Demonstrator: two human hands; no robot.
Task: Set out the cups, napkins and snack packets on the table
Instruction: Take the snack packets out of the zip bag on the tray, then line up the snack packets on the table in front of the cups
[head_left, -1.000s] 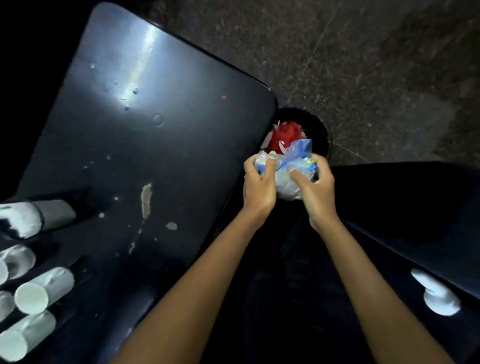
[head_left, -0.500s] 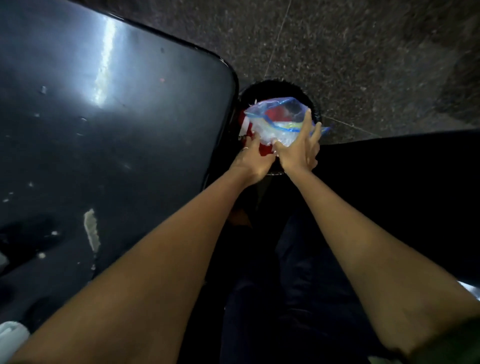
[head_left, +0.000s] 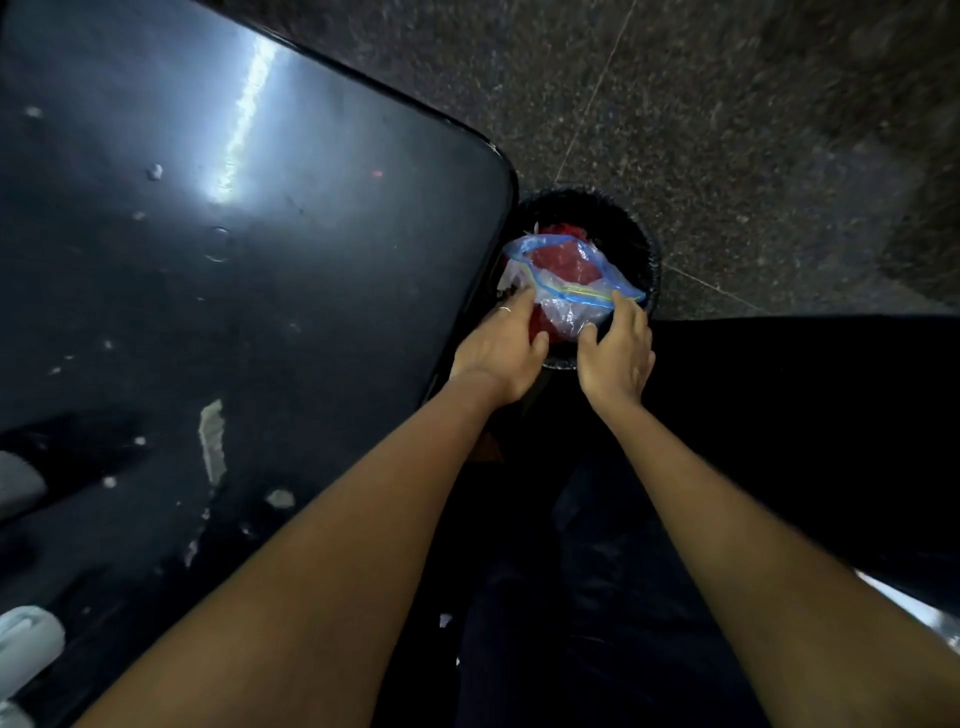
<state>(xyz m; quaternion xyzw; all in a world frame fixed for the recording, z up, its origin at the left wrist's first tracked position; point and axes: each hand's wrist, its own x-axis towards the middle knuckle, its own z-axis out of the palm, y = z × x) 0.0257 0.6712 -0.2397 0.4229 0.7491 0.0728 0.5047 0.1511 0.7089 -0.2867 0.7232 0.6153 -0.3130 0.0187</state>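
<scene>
— Filling the left half of the view, a dark glossy tabletop (head_left: 260, 291) is seen, streaked with a bright reflection and marked with pale scuffs and specks. What is found beyond it?

— A speckled stone floor (head_left: 753, 130) is seen past the rounded corner, and a round black bin (head_left: 631, 228) is stood on it, just beside that corner.

— And what is held over the bin?

— A clear zip bag (head_left: 569, 283) with a blue edge is held at the bin's mouth, with something red (head_left: 556, 257) showing inside and behind it. Whether a snack packet is meant by that red thing cannot be told.

— How are the hands placed?

— The left hand (head_left: 501, 351) is laid against the bag's left side, its fingers (head_left: 519, 306) partly spread and curled on the plastic; a ring is worn on one. The right hand (head_left: 618, 351) is set on the right side, thumb and fingers closed on the bag's lower edge.

— Anything smaller?

— White cups (head_left: 23, 642) are glimpsed at the tabletop's lower left edge, lying on their sides.
</scene>
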